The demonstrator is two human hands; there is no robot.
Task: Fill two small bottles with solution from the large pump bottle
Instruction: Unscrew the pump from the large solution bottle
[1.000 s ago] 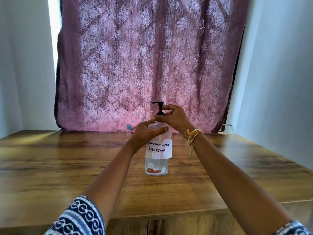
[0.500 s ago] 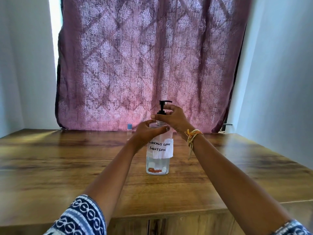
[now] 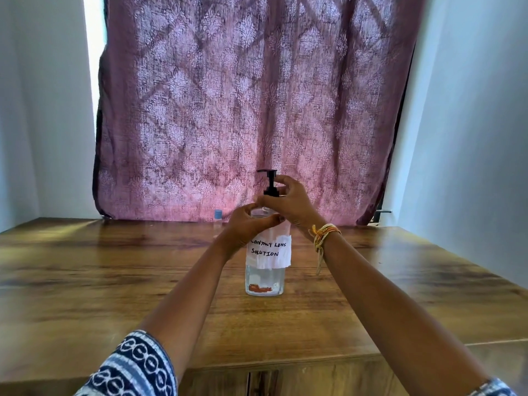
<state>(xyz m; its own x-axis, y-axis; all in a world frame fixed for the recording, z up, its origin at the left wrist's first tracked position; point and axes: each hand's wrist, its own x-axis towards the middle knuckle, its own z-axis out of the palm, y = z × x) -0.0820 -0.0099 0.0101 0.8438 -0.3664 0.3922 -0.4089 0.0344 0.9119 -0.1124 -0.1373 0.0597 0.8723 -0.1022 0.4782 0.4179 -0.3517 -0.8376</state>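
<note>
The large clear pump bottle (image 3: 265, 277) stands upright mid-table, with a white paper label reading "contact lens solution" and a little liquid at the bottom. My left hand (image 3: 247, 224) grips its shoulder from the left. My right hand (image 3: 288, 202) is closed around the collar of the black pump head (image 3: 268, 181), nozzle pointing left. One small clear bottle with a light blue cap (image 3: 218, 217) stands far behind, near the curtain. A second small bottle is not visible.
The wooden table (image 3: 114, 281) stretches wide left and right, front edge near me. A purple patterned curtain (image 3: 251, 104) hangs behind it, with pale walls on both sides. A dark bracket (image 3: 383, 212) sticks out at the back right.
The pump nozzle pointed left, then right half a second ago, and now left again, as my right hand turns the pump head. My left hand keeps its grip on the bottle.
</note>
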